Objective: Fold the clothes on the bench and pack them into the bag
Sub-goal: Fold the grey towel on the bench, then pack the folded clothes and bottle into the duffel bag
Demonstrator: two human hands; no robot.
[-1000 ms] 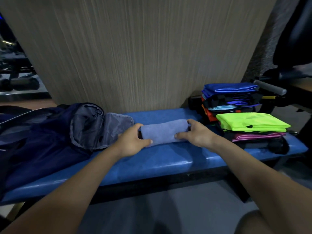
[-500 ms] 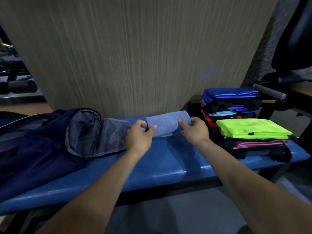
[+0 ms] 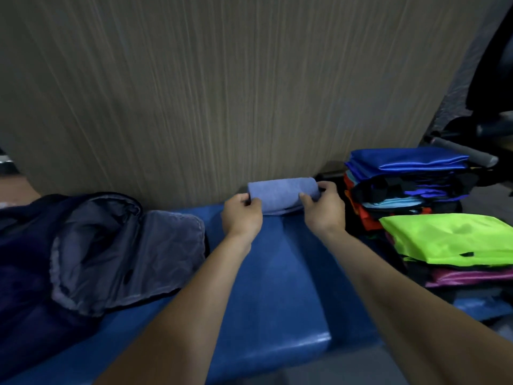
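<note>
Dark blue bag: cut off by left edge; inside of its grey-lined opening in shadow, contents not readable.

Rolled blue-grey cloth: both ends covered by left hand and right hand; underside hidden.

Neon green garment: right side runs out of frame. Dark and magenta layers beneath it show only as edges, type not discernible.

Rear stack under the blue satin piece: jumbled edges, individual items indistinct.

Table: near edge and left end hidden by forearms and bag.
</note>
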